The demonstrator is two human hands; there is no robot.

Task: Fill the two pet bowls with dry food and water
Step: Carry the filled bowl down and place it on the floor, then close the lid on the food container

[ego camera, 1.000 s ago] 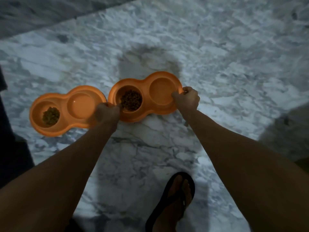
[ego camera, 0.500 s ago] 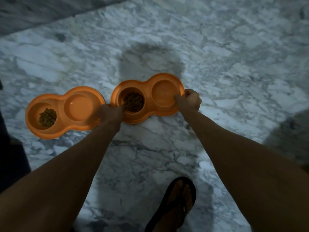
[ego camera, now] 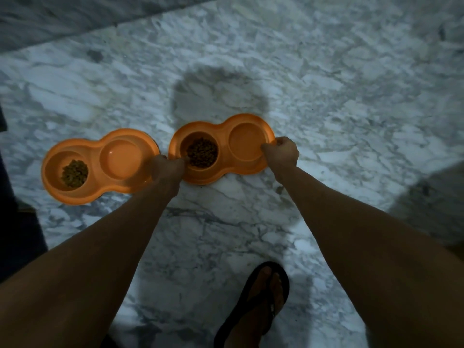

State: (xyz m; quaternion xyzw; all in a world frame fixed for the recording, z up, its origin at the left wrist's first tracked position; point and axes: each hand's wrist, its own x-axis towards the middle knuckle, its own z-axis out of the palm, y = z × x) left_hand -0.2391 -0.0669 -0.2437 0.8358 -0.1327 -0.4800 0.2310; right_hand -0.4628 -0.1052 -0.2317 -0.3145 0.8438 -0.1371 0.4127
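Note:
Two orange double pet bowls lie side by side on the marble floor. The right bowl [ego camera: 223,143] has brown dry food [ego camera: 202,151] in its left well; its right well looks smooth, and I cannot tell whether it holds water. My left hand [ego camera: 167,168] grips this bowl's left rim and my right hand [ego camera: 282,152] grips its right rim. The left bowl [ego camera: 98,158] has a smaller heap of dry food [ego camera: 74,173] in its left well and sits untouched, its right end just beside my left hand.
Grey-white marble floor [ego camera: 326,96] spreads all around. My foot in a black flip-flop [ego camera: 261,305] stands near the bottom centre. A dark object [ego camera: 15,222] borders the left edge, and a darker stone strip [ego camera: 62,18] crosses the top left.
The bowl and both hands stay in nearly the same place, shifting only slightly right and down in view. Both grips are unchanged.

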